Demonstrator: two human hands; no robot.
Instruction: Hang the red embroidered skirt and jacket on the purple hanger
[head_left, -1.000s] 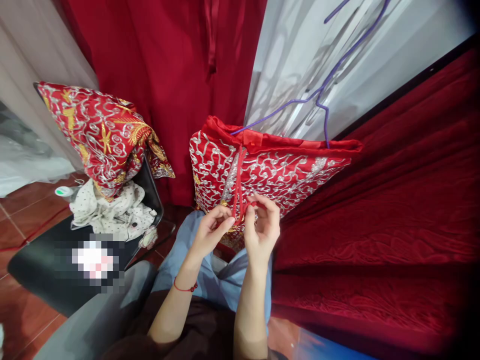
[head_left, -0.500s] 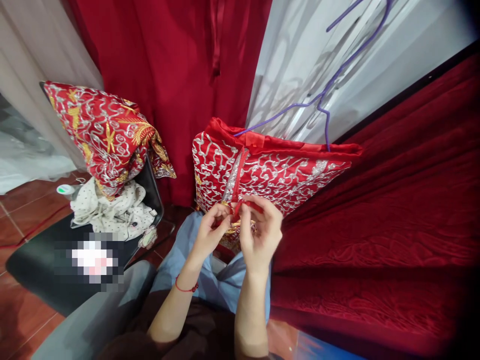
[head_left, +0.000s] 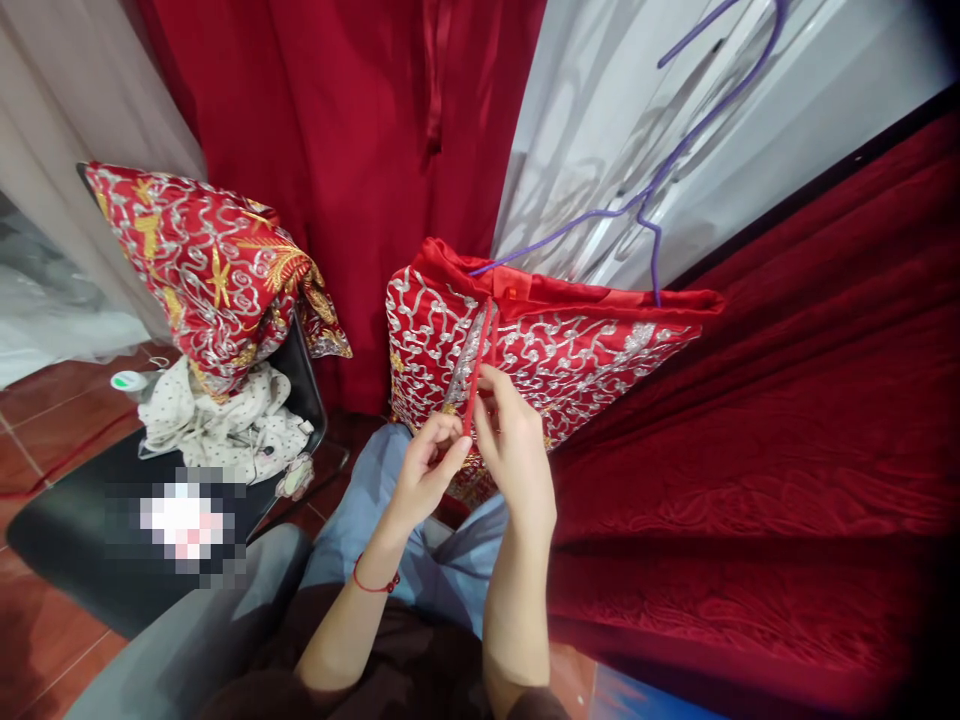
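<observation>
A red garment (head_left: 570,340) with silver embroidery hangs from a purple hanger (head_left: 645,200) straight in front of me. A thin red cord (head_left: 477,360) runs down its front seam. My left hand (head_left: 427,475) and my right hand (head_left: 514,450) meet at the cord's lower end. Both pinch the cord with closed fingers, and it is pulled straight up to the collar. A red string bracelet sits on my left wrist.
A black chair (head_left: 67,545) at the left carries another red and gold embroidered garment (head_left: 210,270) and a white dotted cloth (head_left: 217,420). Red curtain (head_left: 352,150) hangs behind, red velvet (head_left: 787,420) fills the right, and a small tape roll (head_left: 127,381) lies on the tiled floor.
The loop of cord between my hands has been drawn tight and straight. My right hand has turned over and come closer to the left one.
</observation>
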